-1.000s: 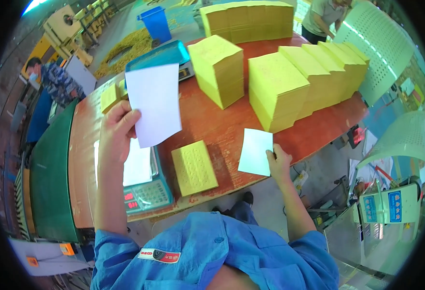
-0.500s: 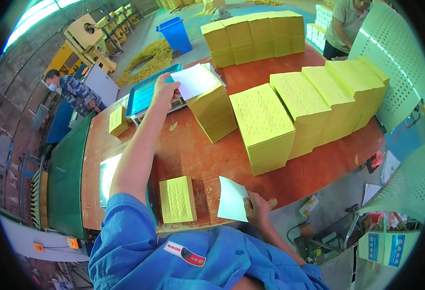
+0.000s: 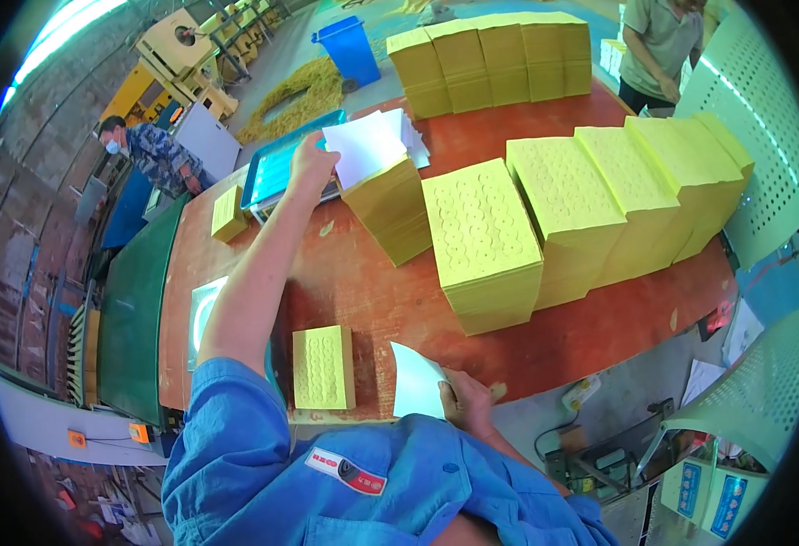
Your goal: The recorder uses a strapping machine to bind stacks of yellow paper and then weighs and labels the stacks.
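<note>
My left hand point(image 3: 312, 166) reaches far across the table, its fingers closed on the near-left edge of a white paper sheet point(image 3: 361, 148). That sheet lies over the top of a tall stack of yellow paper point(image 3: 390, 215). Close to my body, my right hand point(image 3: 468, 400) grips another white paper sheet point(image 3: 415, 382) by its right side; the sheet bends upward over the table's near edge. A small yellow paper stack point(image 3: 322, 369) with embossed round marks lies left of it. More loose white sheets point(image 3: 410, 136) show behind the tall stack.
Big embossed yellow stacks point(image 3: 481, 227) fill the right of the red table point(image 3: 363, 305), with another row point(image 3: 490, 68) at the back. A blue tray point(image 3: 281, 168) stands left of my left hand. Two people point(image 3: 158, 155) work nearby, one at far right. A perforated panel point(image 3: 772, 136) borders the right.
My right hand and its sheet have shifted slightly left and lower in the view. My left hand stays at the stack's sheet. The whole view has turned a little.
</note>
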